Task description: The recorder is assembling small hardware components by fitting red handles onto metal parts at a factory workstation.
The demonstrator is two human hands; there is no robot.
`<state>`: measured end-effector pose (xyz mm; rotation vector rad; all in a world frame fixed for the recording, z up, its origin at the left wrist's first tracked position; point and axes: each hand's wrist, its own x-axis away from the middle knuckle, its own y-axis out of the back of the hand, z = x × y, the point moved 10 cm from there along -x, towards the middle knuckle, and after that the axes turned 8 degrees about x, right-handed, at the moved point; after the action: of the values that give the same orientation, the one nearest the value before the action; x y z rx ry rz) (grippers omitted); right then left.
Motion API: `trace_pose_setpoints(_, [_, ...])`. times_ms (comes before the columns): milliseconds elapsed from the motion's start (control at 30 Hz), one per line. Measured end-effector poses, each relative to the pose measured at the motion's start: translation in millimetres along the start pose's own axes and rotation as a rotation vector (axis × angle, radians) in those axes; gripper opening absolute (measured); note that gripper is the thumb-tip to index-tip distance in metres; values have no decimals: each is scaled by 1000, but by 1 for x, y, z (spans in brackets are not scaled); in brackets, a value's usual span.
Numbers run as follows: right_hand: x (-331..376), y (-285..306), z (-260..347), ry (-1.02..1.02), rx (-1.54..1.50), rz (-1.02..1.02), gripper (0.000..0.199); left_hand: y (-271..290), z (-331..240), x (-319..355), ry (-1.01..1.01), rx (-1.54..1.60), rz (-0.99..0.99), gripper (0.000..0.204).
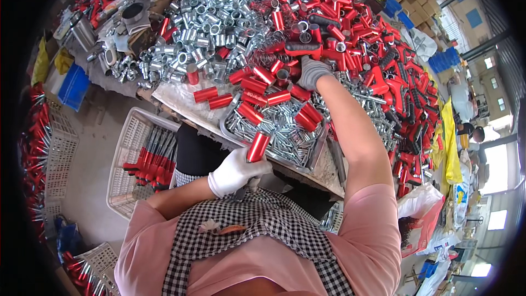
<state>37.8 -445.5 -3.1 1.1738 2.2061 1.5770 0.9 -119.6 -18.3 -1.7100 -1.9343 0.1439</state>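
My left hand (238, 171), in a white glove, is closed around a red metal tube (258, 147) that stands upright, its open end up, just in front of the bench edge. My right hand (314, 73), in a grey glove, reaches into the heap. Its fingers are partly hidden and look curled around the lower part of a red handle with a black grip (303, 49). Loose red tubes (253, 85) lie by that hand. Dark coil springs (268, 49) are piled just left of it. Below it, a metal tray (233, 136) holds small silver pins and some red tubes.
Silver metal sleeves (219, 16) form a large heap at the back left. Red handles (397, 90) are piled along the right. A white plastic crate (118, 178) with red-handled tools (150, 167) stands at lower left. Another crate (60, 148) is farther left. A blue bin (73, 87) hangs nearby.
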Motion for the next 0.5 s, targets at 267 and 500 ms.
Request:
trace_pose_setpoints(267, [-15, -11, -7, 102, -287, -35, 103, -3, -3, -11, -28, -33, 30, 16])
trace_pose_setpoints(500, [5, 9, -2, -74, -232, -92, 47, -4, -6, -15, -64, -14, 9, 17])
